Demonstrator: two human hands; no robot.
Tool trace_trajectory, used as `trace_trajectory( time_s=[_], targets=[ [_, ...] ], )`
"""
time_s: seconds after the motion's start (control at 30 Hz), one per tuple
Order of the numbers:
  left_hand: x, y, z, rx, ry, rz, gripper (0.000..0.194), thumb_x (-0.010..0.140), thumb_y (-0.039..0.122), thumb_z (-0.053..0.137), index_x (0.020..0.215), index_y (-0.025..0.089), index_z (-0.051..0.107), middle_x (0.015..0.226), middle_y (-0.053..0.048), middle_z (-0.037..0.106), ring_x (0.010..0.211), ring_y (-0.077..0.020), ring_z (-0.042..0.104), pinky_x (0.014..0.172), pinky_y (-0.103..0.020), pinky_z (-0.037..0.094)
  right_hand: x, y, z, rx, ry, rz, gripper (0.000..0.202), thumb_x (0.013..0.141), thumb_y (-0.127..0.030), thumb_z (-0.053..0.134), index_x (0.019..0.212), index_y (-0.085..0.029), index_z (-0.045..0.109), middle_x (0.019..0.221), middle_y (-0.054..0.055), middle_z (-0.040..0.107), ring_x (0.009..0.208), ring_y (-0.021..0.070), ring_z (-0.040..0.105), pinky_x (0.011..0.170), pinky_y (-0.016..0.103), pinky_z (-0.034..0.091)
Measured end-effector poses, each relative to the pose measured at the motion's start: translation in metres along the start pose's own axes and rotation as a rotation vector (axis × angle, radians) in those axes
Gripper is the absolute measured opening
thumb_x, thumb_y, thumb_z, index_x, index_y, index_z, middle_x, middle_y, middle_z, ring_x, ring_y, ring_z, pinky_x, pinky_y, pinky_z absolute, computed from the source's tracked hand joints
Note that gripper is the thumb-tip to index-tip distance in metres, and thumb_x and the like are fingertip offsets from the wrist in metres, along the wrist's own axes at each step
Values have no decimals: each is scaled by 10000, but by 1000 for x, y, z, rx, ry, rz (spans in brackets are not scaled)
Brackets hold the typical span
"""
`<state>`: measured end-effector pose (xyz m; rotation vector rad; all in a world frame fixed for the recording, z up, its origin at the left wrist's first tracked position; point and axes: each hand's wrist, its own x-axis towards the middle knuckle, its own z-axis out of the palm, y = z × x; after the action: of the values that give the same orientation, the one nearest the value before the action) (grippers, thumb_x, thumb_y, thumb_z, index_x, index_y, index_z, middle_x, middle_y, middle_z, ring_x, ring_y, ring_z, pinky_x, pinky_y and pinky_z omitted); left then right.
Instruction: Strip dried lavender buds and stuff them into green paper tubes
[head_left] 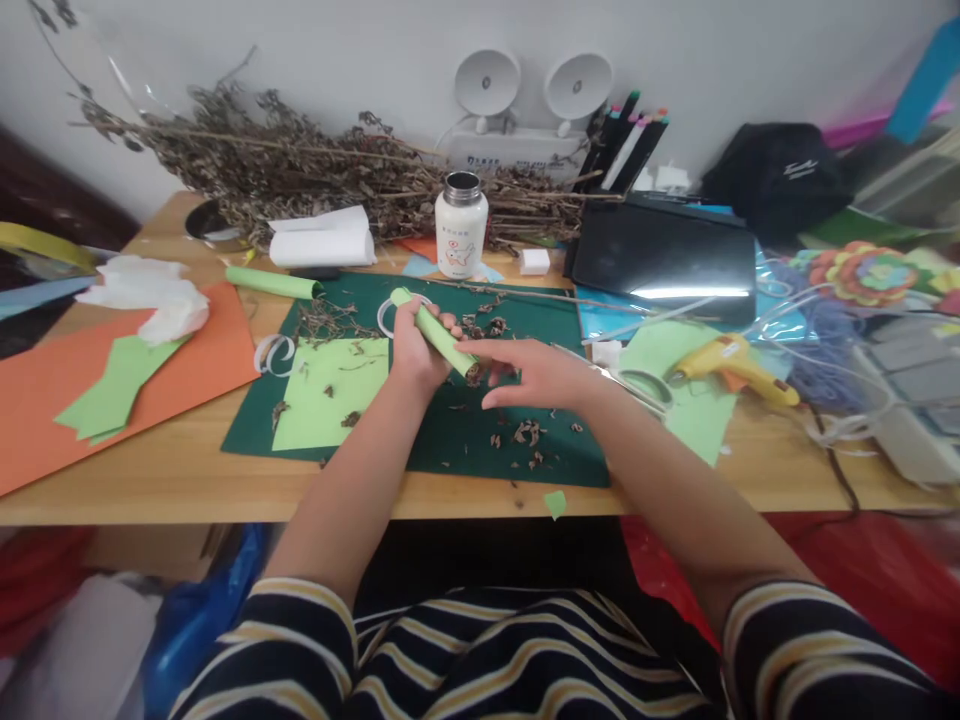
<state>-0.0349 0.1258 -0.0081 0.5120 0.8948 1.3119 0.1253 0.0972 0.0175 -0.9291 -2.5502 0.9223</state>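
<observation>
A light green paper tube (444,338) slants across the palm of my left hand (418,345), whose fingers are wrapped round it. Dry brown plant bits show in the tube's lower right end. My right hand (529,372) is beside that end, fingers apart and partly curled, with nothing visibly held. Under both hands lies a dark green mat (465,440) with crumbled dry leaves (529,432) scattered over it. A light green sheet (315,400) rests on the mat's left part. Another green paper tube (274,283) lies at the mat's upper left corner.
Behind the mat stand an open white bottle (460,230) and a heap of dried stems (300,170). Scissors (645,390) and a yellow glue gun (735,368) lie to the right. Orange paper (202,370) and crumpled tissue (154,290) are at left. A tape roll (274,355) sits by the sheet.
</observation>
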Motion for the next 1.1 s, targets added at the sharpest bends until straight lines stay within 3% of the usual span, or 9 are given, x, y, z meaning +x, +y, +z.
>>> trace_trajectory(
  time_s=[0.1,0.27,0.4,0.57,1.1],
  targets=[
    [0,-2,-2,-169,9,-64,291,780,431,355,615,192,346,453,48,424,388,-68,445,467,-207,416,5,3,12,84,91,-35,600,734,-434,601,1289,-263,451,1090,40,646,713,121,621,694,254,464],
    [-3,-5,2,-157,44,-91,306,794,442,348,614,194,346,444,52,419,375,-70,442,441,-199,394,5,4,18,-10,165,-82,368,835,-354,480,1176,-249,571,1005,28,683,848,140,629,760,247,452],
    [-8,-8,8,-153,71,-89,303,819,407,306,607,193,344,413,55,408,353,-73,430,427,-196,385,2,9,24,-24,164,-145,349,857,-299,436,1169,-228,576,964,28,692,860,128,622,751,237,449],
    [-12,-9,12,-170,93,-32,304,823,386,312,594,189,339,383,60,380,325,-69,400,404,-182,357,1,18,33,-38,253,-224,329,847,-248,444,1134,-205,598,919,26,696,803,114,620,702,208,438],
    [-13,-13,14,-162,127,-29,352,808,448,374,570,189,360,377,65,347,308,-74,382,393,-194,366,2,12,44,-198,347,-114,298,848,-237,398,1026,-228,638,925,12,697,775,142,621,655,243,416]
  ],
)
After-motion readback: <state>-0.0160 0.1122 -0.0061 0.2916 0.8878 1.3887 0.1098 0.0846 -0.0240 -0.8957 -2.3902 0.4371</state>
